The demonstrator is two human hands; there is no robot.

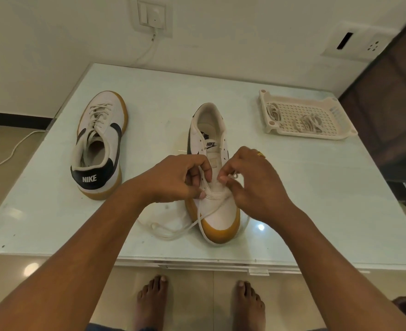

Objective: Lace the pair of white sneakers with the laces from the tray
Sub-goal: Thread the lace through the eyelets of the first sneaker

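- Lace (pixel 173 231): loose end trails on the bench (pixel 316 199), beside the near sneaker's toe.
- Near sneaker (pixel 218 213): bench centre, toe toward the person, lowest eyelets threaded.
- Left hand (pixel 178 177): fingers curled, pinching the lace at the left eyelets.
- Right hand (pixel 252 185): pinching the lace opposite.
- Second sneaker (pixel 101 144): far left, laced.
- Tray (pixel 340 132): far right, holding spare laces (pixel 308 123).

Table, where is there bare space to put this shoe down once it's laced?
Bare table lies between the laced sneaker and the sneaker being laced, and nearer than the tray, on the right. It is crowded by the toe, where the loose lace trails.
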